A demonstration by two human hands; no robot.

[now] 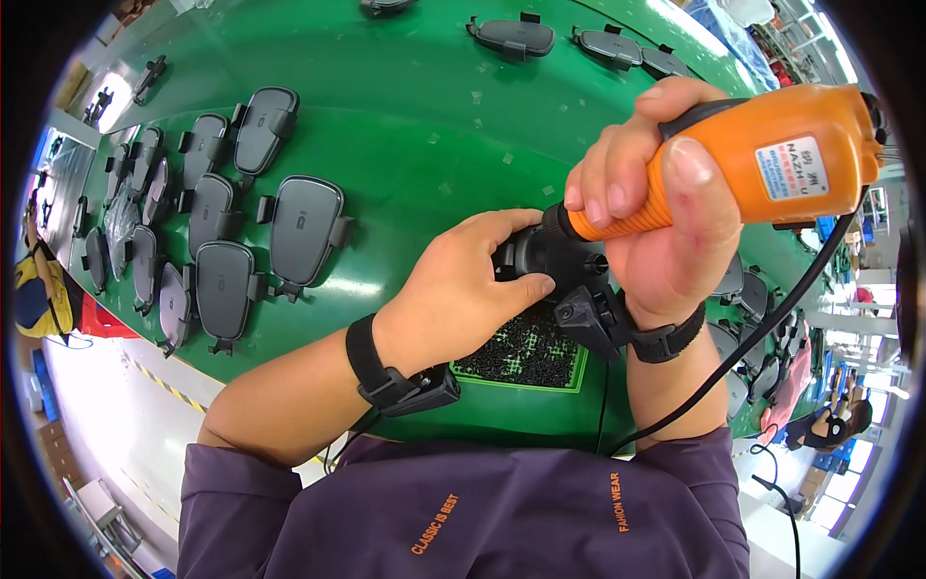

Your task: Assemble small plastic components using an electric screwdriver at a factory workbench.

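My right hand (680, 217) is wrapped around the orange grip of a corded electric screwdriver (772, 145). The tool tilts down to the left, and its black nose meets a black plastic part (569, 259). Thumb and fingers of my left hand (449, 289) close on the left side of that part and hold it above the green table (386, 145). The fingers hide much of the part, so its exact kind and the screwdriver tip cannot be made out. Just below, a green-rimmed tray (577, 378) holds many small black screws (516, 359).
Several dark grey phone holders (307, 232) lie at the left, others (513, 37) along the far edge and at the right. The screwdriver's black cable (752, 338) loops past my right forearm. Black strapped devices (415, 394) sit on both wrists. People (839, 425) are in the background.
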